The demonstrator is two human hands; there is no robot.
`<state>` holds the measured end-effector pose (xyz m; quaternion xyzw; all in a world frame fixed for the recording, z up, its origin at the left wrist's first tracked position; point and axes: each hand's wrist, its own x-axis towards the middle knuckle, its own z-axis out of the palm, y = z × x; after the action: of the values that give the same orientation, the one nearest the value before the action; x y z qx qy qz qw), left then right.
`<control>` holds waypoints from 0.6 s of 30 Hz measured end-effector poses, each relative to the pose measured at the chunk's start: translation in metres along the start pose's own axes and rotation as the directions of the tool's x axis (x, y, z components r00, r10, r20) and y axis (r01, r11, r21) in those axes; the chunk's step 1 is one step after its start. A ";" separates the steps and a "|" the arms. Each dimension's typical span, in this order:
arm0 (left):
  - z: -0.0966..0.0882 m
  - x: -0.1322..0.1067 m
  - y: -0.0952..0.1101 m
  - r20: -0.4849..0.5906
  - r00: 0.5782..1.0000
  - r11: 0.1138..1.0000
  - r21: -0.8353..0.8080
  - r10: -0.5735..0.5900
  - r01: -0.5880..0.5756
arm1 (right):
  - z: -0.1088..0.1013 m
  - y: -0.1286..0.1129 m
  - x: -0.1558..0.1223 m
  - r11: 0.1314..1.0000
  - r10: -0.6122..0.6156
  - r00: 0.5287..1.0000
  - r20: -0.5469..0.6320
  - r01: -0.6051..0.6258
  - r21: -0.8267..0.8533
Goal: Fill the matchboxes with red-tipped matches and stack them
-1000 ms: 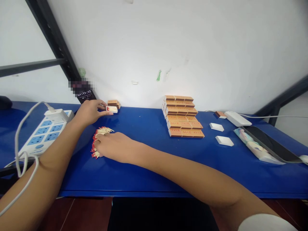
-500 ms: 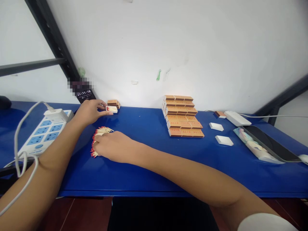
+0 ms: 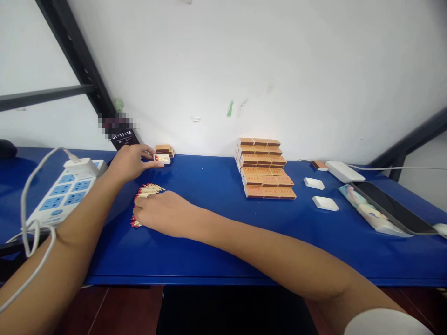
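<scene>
My left hand grips a small white matchbox tray between thumb and fingers. Some red-tipped matches lie inside the tray. Just behind it, a few orange matchboxes are stacked by the wall. Closer to me, my right hand rests on a loose pile of matches. Its fingers are curled down into the pile, and the fingertips are largely hidden.
Orange matchboxes stand in stepped rows against the wall. To their right are two white trays, an orange matchbox, a white device and a phone. A power strip with a white cable lies left.
My right hand has shifted very slightly left over the match pile, with its fingers curled in closer. The left hand and its tray have stayed put.
</scene>
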<state>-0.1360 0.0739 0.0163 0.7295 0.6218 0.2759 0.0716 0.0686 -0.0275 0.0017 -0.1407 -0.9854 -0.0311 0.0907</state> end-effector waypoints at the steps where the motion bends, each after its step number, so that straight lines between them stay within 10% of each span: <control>1: 0.000 0.000 0.000 -0.001 1.000 1.000 -0.003 0.000 0.000 | 0.000 0.000 0.000 1.000 0.002 1.000 -0.002 -0.002 -0.003; 18: 0.000 0.001 0.000 0.017 1.000 0.999 0.035 -0.020 0.019 | -0.002 0.001 -0.001 0.998 0.040 0.993 0.110 -0.046 0.049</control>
<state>-0.1358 0.0747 0.0169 0.7269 0.6329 0.2581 0.0667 0.0702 -0.0270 0.0030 -0.1610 -0.9861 0.0039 0.0413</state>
